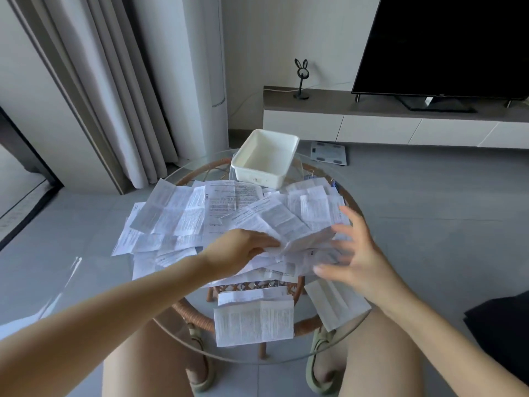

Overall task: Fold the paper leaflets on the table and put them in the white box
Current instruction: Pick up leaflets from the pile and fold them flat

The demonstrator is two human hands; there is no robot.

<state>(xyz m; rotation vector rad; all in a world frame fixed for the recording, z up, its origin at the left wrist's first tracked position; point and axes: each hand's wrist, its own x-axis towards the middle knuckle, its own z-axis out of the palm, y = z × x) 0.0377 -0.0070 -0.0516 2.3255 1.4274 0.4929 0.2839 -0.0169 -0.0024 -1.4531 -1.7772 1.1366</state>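
Head view: leaflets (200,213) lie in a loose heap of printed white paper, unfolded, overlapping, covering most of the middle of the table (329,349). My left hand (240,249) reaches in from the left. Its fingers (267,242) are curled and pinch the near edge of one creased leaflet (286,224) at the centre of the heap, and that edge is lifted a bit off the sheets under it. My right hand (356,253) is over the right side of the heap, fingers spread wide and straight, holding nothing. It is motion-blurred, so I cannot tell if the fingertips touch paper.

White box (257,179) sits at the far edge of the table, just behind the heap, upright and open on top. I see no paper in the part of its inside that shows. Two folded leaflets (254,322) lie stacked at the near edge, apart from the heap. Another folded sheet (336,303) lies near my right wrist and juts over the rim.

The table top is round clear glass on a rattan base (197,318). My knees and green sandals (317,368) show through and below it. Binder clips (310,176) lie right of the box.

Grey tile floor, with a bathroom scale (329,153) on it beyond the table. Low white TV cabinet (372,123) against the far wall carries a dark TV (443,44) and a black rabbit-ear stand (301,78). Grey curtains (114,81) hang at left. Dark cloth (501,328) at the right edge.
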